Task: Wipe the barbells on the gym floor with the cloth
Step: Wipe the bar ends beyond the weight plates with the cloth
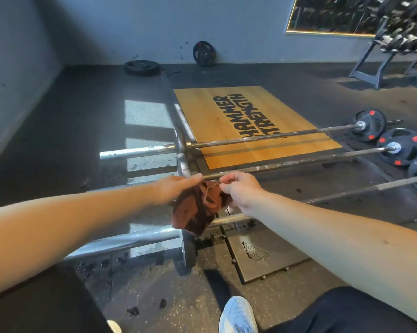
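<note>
A dark red-brown cloth (196, 210) hangs bunched between my hands, above the floor. My left hand (178, 187) holds its upper left part, and my right hand (241, 192) pinches its top edge between thumb and fingers. Three barbells lie side by side on the black floor. The nearest barbell (135, 239) passes right under the cloth, its collar below it. The middle barbell (286, 164) runs just beyond my fingers. The far barbell (250, 139) lies across the wooden platform. Each carries black plates at its right end.
A wooden lifting platform (226, 111) with black lettering lies ahead. One loose plate (142, 67) lies flat by the wall and another (203, 53) leans on it. A dumbbell rack (399, 32) stands at the far right. My white shoe (237, 316) is at the bottom.
</note>
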